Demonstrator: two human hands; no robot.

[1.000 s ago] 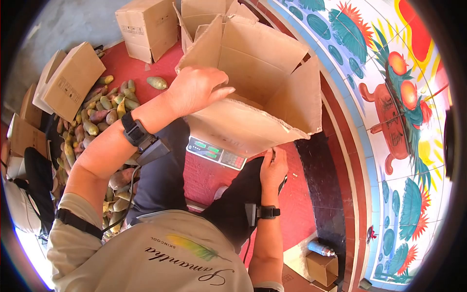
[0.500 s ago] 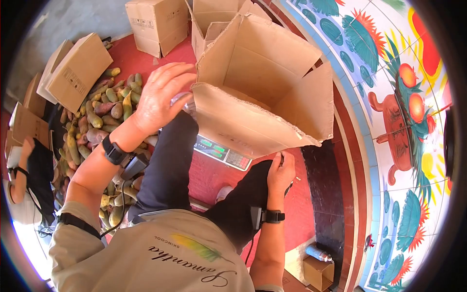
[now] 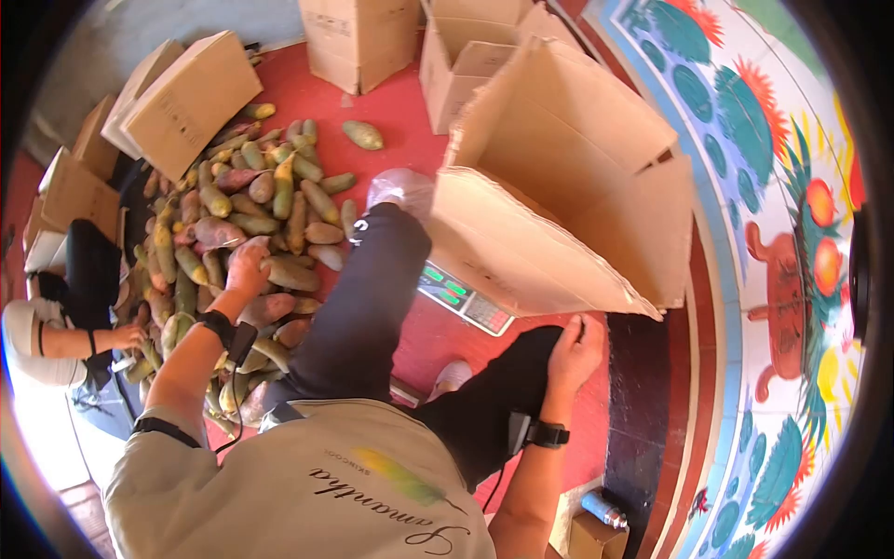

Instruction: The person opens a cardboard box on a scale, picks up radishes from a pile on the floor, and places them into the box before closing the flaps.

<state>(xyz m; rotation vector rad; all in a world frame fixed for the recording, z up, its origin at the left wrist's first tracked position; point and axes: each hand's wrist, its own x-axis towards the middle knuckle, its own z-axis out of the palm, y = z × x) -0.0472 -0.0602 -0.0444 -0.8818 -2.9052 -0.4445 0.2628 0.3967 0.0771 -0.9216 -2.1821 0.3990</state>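
My left hand is down on the pile of green, yellow and reddish tubers, its fingers curled; what they hold, if anything, is hidden. My right hand rests by my right knee with the fingers curled in, just below the big open carton; its palm is hidden. That carton stands tilted in view on a scale with green lit digits. A clear plastic cover is on my left foot, beside the pile.
More cartons stand at the back and upper left. A co-worker's hand touches the pile's left edge. One loose tuber lies on the red floor. A painted tile wall curves along the right; a blue can is at lower right.
My left hand has moved from beside the big carton down onto the pile, its fingers curling. The view has shifted, and the co-worker's hand has come to the pile. My right hand remains by the knee.
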